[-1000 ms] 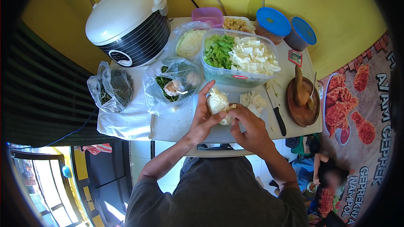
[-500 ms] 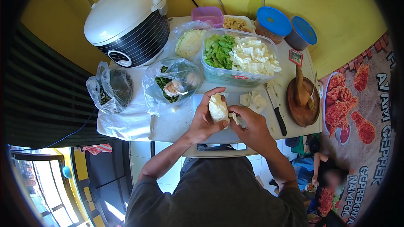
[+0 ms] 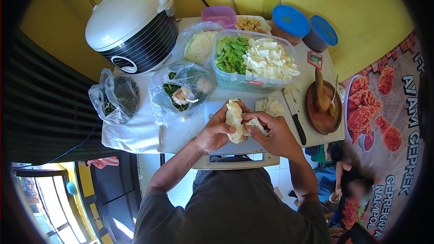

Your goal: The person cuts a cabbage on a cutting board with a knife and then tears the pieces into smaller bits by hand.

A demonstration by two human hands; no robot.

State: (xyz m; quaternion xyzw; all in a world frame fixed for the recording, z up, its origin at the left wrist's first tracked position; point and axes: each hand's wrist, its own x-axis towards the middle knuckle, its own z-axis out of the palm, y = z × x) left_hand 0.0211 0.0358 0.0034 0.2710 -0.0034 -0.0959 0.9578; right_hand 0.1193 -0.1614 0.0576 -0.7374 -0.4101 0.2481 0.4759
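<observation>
My left hand is closed around a pale chunk of cabbage, held up over the near edge of the table. Against its right side, my right hand pinches a torn piece of cabbage leaf. Beneath the hands lies a pale cutting board, partly hidden by them. Loose cabbage pieces rest just beyond the right hand. Farther back stands a clear plastic container, with chopped green leaves on its left side and cut cabbage on its right.
A black-handled knife lies right of the board, beside a stone mortar with a wooden pestle. Left are plastic bags of greens and a rice cooker. A cut cabbage half and blue-lidded tubs sit behind. Another person is lower right.
The cabbage chunk has turned in my left hand and shows a longer side. My right hand has pulled the leaf piece slightly outward, and more of it shows. The view has shifted a little.
</observation>
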